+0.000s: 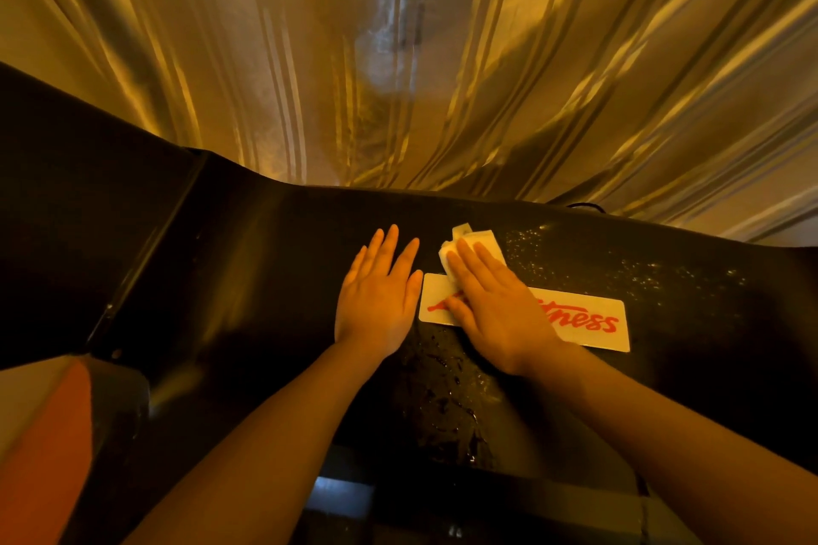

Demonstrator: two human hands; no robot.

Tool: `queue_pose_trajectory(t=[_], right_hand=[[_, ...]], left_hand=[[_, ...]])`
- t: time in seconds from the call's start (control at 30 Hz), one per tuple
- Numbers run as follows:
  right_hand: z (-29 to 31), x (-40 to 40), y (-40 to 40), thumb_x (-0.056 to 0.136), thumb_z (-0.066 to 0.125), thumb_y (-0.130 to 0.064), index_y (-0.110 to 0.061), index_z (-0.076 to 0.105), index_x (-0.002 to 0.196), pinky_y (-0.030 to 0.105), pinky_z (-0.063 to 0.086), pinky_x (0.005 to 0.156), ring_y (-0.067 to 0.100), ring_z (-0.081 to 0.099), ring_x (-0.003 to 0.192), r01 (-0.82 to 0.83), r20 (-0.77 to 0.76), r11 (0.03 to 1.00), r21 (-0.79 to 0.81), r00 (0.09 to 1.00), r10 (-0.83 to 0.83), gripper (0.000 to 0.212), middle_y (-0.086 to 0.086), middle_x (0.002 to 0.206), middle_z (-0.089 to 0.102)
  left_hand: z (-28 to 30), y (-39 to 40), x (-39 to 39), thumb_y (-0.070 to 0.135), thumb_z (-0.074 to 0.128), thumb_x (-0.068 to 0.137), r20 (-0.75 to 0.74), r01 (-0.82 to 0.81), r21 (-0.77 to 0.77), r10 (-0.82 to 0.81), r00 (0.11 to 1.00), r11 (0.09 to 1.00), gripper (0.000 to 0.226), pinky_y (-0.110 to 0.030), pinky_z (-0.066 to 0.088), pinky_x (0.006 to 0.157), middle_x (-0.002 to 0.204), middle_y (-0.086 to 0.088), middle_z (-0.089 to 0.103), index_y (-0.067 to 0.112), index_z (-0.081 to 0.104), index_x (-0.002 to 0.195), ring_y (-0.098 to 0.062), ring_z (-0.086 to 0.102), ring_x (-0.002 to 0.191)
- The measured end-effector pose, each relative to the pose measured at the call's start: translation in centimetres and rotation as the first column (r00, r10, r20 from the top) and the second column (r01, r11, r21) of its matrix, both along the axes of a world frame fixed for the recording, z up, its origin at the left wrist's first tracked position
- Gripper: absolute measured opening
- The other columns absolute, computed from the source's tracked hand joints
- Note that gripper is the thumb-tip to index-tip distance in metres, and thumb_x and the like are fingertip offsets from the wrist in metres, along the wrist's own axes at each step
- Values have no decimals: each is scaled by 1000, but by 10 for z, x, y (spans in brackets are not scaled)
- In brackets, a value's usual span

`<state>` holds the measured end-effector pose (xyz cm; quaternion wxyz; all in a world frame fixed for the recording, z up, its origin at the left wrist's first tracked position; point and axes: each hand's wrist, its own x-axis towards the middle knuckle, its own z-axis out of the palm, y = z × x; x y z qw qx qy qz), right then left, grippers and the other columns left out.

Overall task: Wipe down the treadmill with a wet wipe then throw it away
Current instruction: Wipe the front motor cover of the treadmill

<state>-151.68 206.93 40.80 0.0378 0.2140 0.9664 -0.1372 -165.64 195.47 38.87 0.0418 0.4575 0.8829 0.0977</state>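
Observation:
The treadmill's black motor cover (248, 261) spans the view from left to right. A white label with red lettering (588, 323) is stuck on it. My right hand (495, 305) lies flat with straight fingers, pressing a folded white wet wipe (473, 243) onto the cover at the label's left end. The wipe sticks out beyond my fingertips. My left hand (380, 296) rests flat on the cover just left of the label, fingers spread, holding nothing. Wet droplets (619, 261) glisten on the cover to the right and below my right wrist.
A gold striped curtain (398, 58) hangs right behind the treadmill. A thin black cable (584, 206) shows at the cover's far edge. An orange and pale surface (48, 434) lies at the lower left. The dark treadmill deck edge (345, 496) sits below my arms.

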Motion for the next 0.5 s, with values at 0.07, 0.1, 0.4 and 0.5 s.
queue_pose_trajectory(t=[0.07,0.1,0.4,0.5], right_hand=[[-4,4,-2,87,-3,-63,-29,-10,150,28,-9,117,11,-18,145,-6,3,1000,13,1000,6,72,-7,158,-15],[-5,3,-1,86,-4,-63,-29,-9,150,26,-11,115,11,-18,145,-1,1,1000,21,1000,1,73,-6,159,-13],[12,-42,36,104,25,-45,-18,4,156,34,2,120,21,-5,150,107,12,994,1,994,-107,62,4,164,-3],[14,-49,42,104,25,-45,-17,4,156,35,3,120,22,-4,150,122,22,992,-14,992,-122,63,5,164,-3]], left_hand=[[-1,0,0,43,15,104,-8,1,0,-1,1000,1000,52,-32,-3,119,164,0,-3,30,7,155,-16,-10,149],[-1,0,0,43,15,104,-9,3,0,-3,1000,1000,53,-32,-3,120,164,0,-3,29,8,155,-16,-10,149],[-2,-1,1,44,15,103,-27,13,23,-12,1000,1000,55,-31,-4,119,164,0,1,28,11,155,-16,-7,150],[-3,0,0,44,16,103,-27,11,22,-10,1000,1000,55,-31,-4,118,164,0,1,28,12,155,-16,-7,150]])
